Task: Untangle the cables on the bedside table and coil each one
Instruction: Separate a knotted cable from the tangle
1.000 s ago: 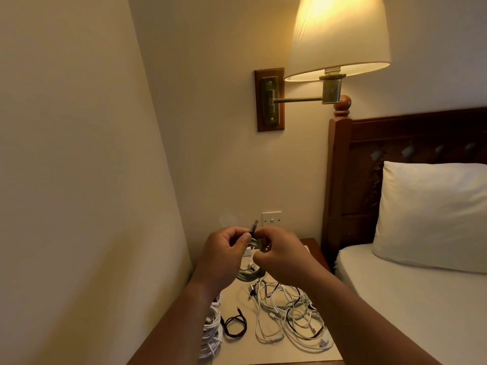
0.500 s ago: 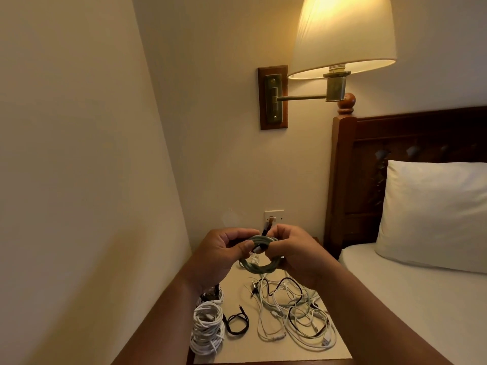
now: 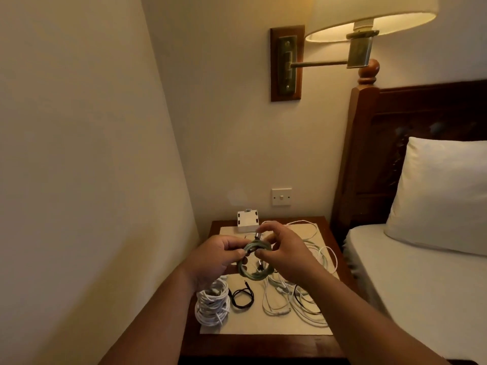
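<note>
Pale green cable point(image 3: 253, 270), coiled in a ring, is held mid-frame above the dark wooden bedside table point(image 3: 200, 346). L hand point(image 3: 217, 256) pinches the ring's upper-left edge w/ thumb and curled fingers. R hand point(image 3: 288, 255) grips the right side, fingers curled round it; a silver plug end point(image 3: 257, 235) sticks up by its fingertips. Lower down on the table's beige mat point(image 3: 263, 329), left to right: thick white cable coil point(image 3: 212, 305), small black cable loop point(image 3: 242, 298), loose tangle of white and black cables point(image 3: 299, 301).
</note>
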